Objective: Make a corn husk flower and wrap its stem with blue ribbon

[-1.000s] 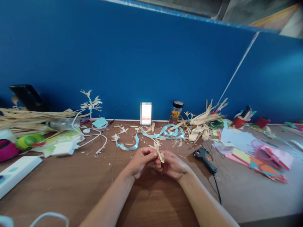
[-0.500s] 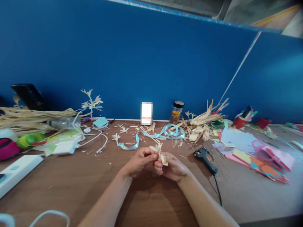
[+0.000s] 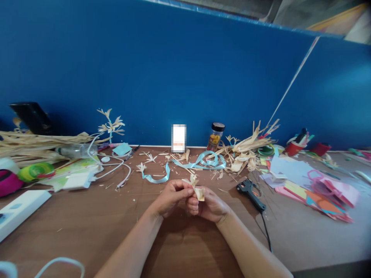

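Between my hands, above the table's middle, is a small flower-like piece of dried corn husk [image 3: 199,193] with pointed tips upward and a loose pale strip hanging at its right. My left hand [image 3: 175,196] pinches its base between thumb and fingertips. My right hand [image 3: 207,204] closes on it from the other side, fingers curled under the strip. Just beyond my hands a light blue ribbon [image 3: 156,180] curls across the table, a husk flower [image 3: 141,168] at its left end. Husk scraps are scattered around it.
A black glue gun [image 3: 251,196] lies right of my hands, its cord running toward me. Farther back are a black-lidded jar [image 3: 216,137] and a husk bundle [image 3: 252,144]. Coloured papers [image 3: 292,172] lie right; a white power strip [image 3: 23,212] and cables lie left.
Both hands keep their grip on the husk piece with almost no movement. The whole view has shifted very slightly.
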A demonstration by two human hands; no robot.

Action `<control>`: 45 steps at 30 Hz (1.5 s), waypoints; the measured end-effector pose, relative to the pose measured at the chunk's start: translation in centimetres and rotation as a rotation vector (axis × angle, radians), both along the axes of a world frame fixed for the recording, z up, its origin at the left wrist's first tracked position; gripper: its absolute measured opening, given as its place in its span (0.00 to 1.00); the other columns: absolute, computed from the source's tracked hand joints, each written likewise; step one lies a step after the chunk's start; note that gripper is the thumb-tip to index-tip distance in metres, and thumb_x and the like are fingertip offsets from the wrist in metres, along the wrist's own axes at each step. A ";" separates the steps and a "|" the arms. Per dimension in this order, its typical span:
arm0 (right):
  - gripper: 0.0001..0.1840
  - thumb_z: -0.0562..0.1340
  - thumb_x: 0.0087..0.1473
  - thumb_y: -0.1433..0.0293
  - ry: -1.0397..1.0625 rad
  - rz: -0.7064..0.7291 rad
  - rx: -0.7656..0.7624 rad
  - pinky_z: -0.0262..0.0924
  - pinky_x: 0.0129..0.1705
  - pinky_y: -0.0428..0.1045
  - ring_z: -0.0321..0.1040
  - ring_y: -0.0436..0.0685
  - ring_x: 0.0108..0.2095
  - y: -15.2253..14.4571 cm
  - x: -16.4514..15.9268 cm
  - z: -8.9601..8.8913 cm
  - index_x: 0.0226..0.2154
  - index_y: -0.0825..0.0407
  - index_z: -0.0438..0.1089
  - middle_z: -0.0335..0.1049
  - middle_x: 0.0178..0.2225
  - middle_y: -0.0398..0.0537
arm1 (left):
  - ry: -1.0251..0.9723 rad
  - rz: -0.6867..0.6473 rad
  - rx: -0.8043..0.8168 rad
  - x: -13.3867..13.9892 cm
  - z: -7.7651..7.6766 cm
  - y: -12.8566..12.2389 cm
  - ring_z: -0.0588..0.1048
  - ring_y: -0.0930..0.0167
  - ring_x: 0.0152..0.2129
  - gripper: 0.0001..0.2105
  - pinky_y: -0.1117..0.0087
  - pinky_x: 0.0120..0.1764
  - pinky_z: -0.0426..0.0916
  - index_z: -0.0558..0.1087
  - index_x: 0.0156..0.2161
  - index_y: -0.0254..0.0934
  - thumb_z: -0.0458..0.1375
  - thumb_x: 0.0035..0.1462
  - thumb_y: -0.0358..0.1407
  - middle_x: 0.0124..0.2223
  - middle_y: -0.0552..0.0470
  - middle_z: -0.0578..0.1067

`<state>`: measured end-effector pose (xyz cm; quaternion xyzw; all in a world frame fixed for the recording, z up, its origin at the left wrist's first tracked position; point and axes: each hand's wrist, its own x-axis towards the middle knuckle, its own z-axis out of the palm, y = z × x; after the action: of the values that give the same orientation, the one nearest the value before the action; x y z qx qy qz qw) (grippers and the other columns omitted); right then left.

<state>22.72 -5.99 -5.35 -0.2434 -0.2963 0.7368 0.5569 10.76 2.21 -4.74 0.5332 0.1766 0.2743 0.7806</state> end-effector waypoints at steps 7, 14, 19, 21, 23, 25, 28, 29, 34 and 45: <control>0.14 0.62 0.44 0.62 0.052 0.034 -0.020 0.42 0.24 0.43 0.47 0.45 0.21 0.1 0.0 -0.4 0.28 0.54 0.60 0.49 0.20 0.38 | 0.004 0.014 0.072 0.1 0.1 -0.1 0.64 0.76 0.21 0.09 0.75 0.24 0.59 0.69 0.22 0.32 0.62 0.40 0.37 0.23 0.53 0.67; 0.13 0.60 0.47 0.63 0.121 0.066 -0.030 0.45 0.24 0.43 0.50 0.45 0.22 0.5 0.3 -0.9 0.25 0.55 0.60 0.50 0.21 0.39 | 0.024 0.005 0.058 0.4 -0.1 -0.3 0.63 0.79 0.18 0.11 0.78 0.21 0.59 0.65 0.24 0.33 0.61 0.43 0.38 0.22 0.56 0.65; 0.06 0.58 0.49 0.69 0.056 -0.044 -0.033 0.46 0.24 0.42 0.52 0.44 0.23 0.8 0.3 -0.9 0.29 0.56 0.62 0.54 0.23 0.40 | 0.046 0.011 0.045 0.5 -0.1 0.0 0.66 0.78 0.16 0.12 0.75 0.21 0.62 0.66 0.24 0.32 0.59 0.44 0.40 0.20 0.55 0.68; 0.04 0.58 0.50 0.71 0.012 -0.081 -0.025 0.47 0.24 0.42 0.54 0.44 0.23 0.9 0.3 -0.8 0.30 0.56 0.63 0.55 0.24 0.41 | 0.047 0.016 0.039 0.5 -0.1 0.1 0.67 0.76 0.16 0.12 0.74 0.22 0.63 0.67 0.24 0.31 0.58 0.45 0.40 0.20 0.53 0.69; 0.04 0.58 0.50 0.71 -0.021 -0.094 -0.024 0.48 0.24 0.41 0.55 0.44 0.24 0.9 0.4 -0.8 0.30 0.57 0.63 0.57 0.25 0.42 | 0.036 0.036 0.033 0.5 -0.2 0.2 0.68 0.76 0.16 0.11 0.73 0.23 0.63 0.67 0.24 0.31 0.58 0.45 0.39 0.20 0.52 0.70; 0.05 0.58 0.50 0.71 -0.046 -0.104 -0.025 0.49 0.24 0.41 0.55 0.44 0.24 0.9 0.5 -0.9 0.29 0.58 0.64 0.58 0.25 0.43 | 0.030 0.049 0.027 0.5 -0.4 0.3 0.68 0.76 0.16 0.11 0.73 0.23 0.64 0.68 0.24 0.31 0.58 0.45 0.39 0.19 0.52 0.70; 0.06 0.59 0.50 0.70 -0.065 -0.106 -0.020 0.50 0.24 0.41 0.56 0.44 0.24 0.9 0.7 -1.1 0.28 0.58 0.64 0.59 0.25 0.43 | 0.032 0.035 0.028 0.5 -0.5 0.3 0.68 0.75 0.16 0.11 0.72 0.23 0.64 0.68 0.23 0.30 0.58 0.45 0.39 0.19 0.51 0.70; 0.07 0.59 0.50 0.69 -0.067 -0.102 -0.018 0.50 0.24 0.41 0.56 0.44 0.24 0.9 0.7 -1.2 0.28 0.58 0.64 0.59 0.25 0.43 | 0.030 0.023 0.028 0.5 -0.5 0.3 0.68 0.75 0.16 0.12 0.72 0.23 0.64 0.68 0.24 0.30 0.57 0.46 0.39 0.19 0.51 0.70; 0.10 0.58 0.51 0.66 -0.099 -0.094 0.002 0.51 0.24 0.41 0.56 0.44 0.23 0.8 0.6 -1.1 0.28 0.58 0.64 0.60 0.24 0.43 | 0.030 -0.010 0.017 0.6 -0.4 0.2 0.68 0.74 0.15 0.11 0.72 0.22 0.64 0.68 0.23 0.31 0.57 0.45 0.39 0.18 0.52 0.70; 0.14 0.58 0.48 0.60 -0.340 -0.258 0.016 0.51 0.20 0.40 0.63 0.47 0.25 0.9 0.1 -0.7 0.31 0.55 0.66 0.67 0.29 0.47 | 0.066 0.110 -0.025 0.8 -0.7 0.6 0.63 0.79 0.12 0.08 0.77 0.18 0.58 0.67 0.21 0.32 0.59 0.42 0.35 0.15 0.58 0.65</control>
<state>22.84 -5.07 -6.08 -0.3957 -0.3580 0.6055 0.5905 11.59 2.78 -5.44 0.5217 0.2347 0.2968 0.7646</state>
